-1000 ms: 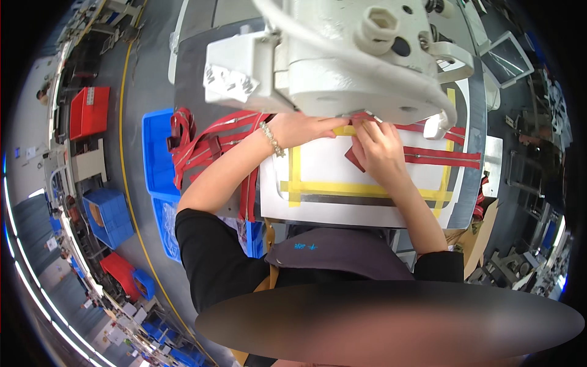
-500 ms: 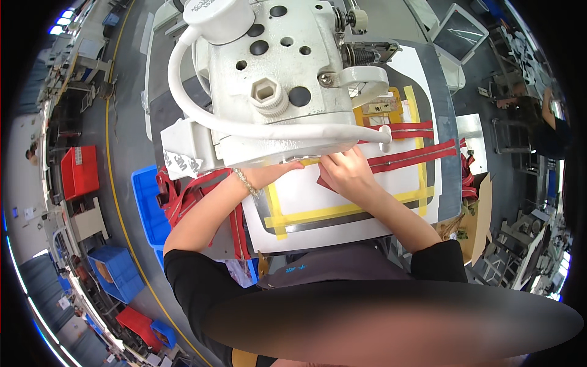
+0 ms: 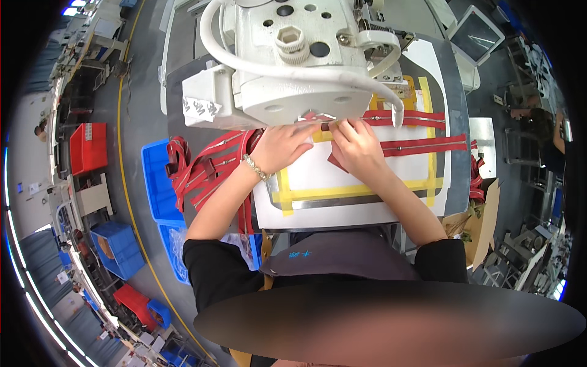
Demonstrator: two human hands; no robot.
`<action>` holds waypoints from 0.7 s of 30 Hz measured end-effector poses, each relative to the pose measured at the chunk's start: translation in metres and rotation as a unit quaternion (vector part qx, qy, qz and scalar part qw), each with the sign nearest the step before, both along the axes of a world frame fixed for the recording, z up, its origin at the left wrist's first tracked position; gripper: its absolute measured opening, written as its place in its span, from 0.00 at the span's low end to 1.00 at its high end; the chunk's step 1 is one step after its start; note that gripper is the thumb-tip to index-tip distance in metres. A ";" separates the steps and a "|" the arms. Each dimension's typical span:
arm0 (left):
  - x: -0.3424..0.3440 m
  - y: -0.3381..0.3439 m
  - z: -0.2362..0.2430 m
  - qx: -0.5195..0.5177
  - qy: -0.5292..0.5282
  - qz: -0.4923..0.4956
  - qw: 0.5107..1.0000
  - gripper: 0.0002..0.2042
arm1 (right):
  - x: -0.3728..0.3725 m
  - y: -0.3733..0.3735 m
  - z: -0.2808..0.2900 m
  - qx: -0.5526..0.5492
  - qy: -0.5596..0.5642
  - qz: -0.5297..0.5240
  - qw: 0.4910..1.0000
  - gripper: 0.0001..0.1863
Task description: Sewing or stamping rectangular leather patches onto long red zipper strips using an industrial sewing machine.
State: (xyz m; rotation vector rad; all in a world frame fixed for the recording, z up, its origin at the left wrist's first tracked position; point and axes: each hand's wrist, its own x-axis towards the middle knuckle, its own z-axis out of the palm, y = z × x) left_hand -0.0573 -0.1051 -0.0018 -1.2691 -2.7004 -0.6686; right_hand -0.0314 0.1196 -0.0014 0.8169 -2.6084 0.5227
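Observation:
A white sewing machine head [image 3: 293, 82] stands over a white work sheet [image 3: 306, 174] framed with yellow tape. My left hand [image 3: 278, 148], with a beaded bracelet at the wrist, reaches to the machine's front edge; its fingers are stretched out and the thumb is apart from them. My right hand [image 3: 356, 148] is closed, thumb and fingers pinched on the dark red end of a zipper [image 3: 403, 117] just below the head. A second red zipper [image 3: 428, 145] lies nearer me, its near end passing under my right hand. The head hides the needle area.
Several red zippers [image 3: 211, 162] are heaped at the left edge, hanging over blue bins [image 3: 160, 183]. A yellow clamp plate [image 3: 406, 92] sits right of the head. Further right are a cardboard box [image 3: 486, 226] and a screen [image 3: 477, 35]. A white hose [image 3: 293, 72] crosses the machine's front.
The view has shifted, so the machine sits higher in it. My left hand's fingers have come out from under the head toward my right fingertips, which have closed on the zipper end.

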 end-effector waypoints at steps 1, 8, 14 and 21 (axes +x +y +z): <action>0.003 -0.002 -0.004 -0.045 -0.009 0.022 0.999 0.22 | -0.001 0.000 0.000 0.005 0.013 0.001 1.000 0.18; 0.005 0.001 -0.008 -0.018 0.015 0.015 1.000 0.25 | -0.003 0.000 0.000 0.006 0.034 0.006 0.999 0.16; 0.013 0.013 -0.005 0.013 0.078 0.057 0.995 0.25 | -0.003 0.001 -0.001 0.004 0.048 0.006 0.999 0.16; 0.023 0.018 -0.010 -0.021 0.050 0.120 0.991 0.24 | -0.002 0.001 0.000 0.002 0.038 0.008 0.999 0.16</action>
